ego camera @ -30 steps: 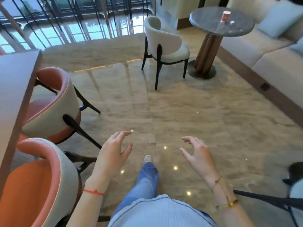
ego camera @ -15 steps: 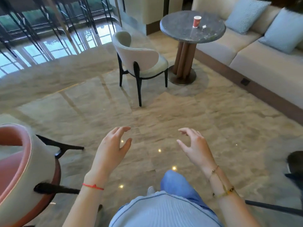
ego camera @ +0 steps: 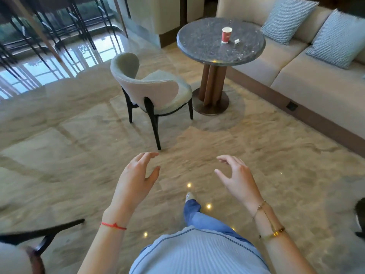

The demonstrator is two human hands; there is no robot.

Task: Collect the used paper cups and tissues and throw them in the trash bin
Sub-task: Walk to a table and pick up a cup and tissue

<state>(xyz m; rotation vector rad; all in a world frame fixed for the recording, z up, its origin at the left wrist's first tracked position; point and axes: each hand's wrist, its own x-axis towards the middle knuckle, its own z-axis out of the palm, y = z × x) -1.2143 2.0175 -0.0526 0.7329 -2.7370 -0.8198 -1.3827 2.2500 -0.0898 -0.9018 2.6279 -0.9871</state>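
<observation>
As the view is swinging toward the seating corner: the round stone table (ego camera: pixel 199 50) is now sitting larger and nearer than a second ago, at about one o'clock from the person.
Orange chairs: dropping out of sight at the left, with only a dark chair leg (ego camera: pixel 42 233) lingering at eight o'clock.
Red paper cup (ego camera: pixel 226 35): standing upright on the table, right of its centre.
Tissue (ego camera: pixel 236 40): a small white scrap, probably a crumpled tissue, lying just beside the cup at its three o'clock; too small to be sure.
Left hand (ego camera: pixel 136 179): hovering over the marble floor (ego camera: pixel 79 147), fingers spread and curled, gripping nothing, as it was a moment earlier.
Right hand (ego camera: pixel 238 179): likewise spread and empty, well short of the table.
Cream chair (ego camera: pixel 150 89): standing between the person and the table at twelve o'clock, so the approach is probably passing on its right.
Sofa (ego camera: pixel 316 76): running along the two o'clock side.
Task reading: the walk-up is closing in, nothing is collected yet, and no trash bin is showing.
</observation>
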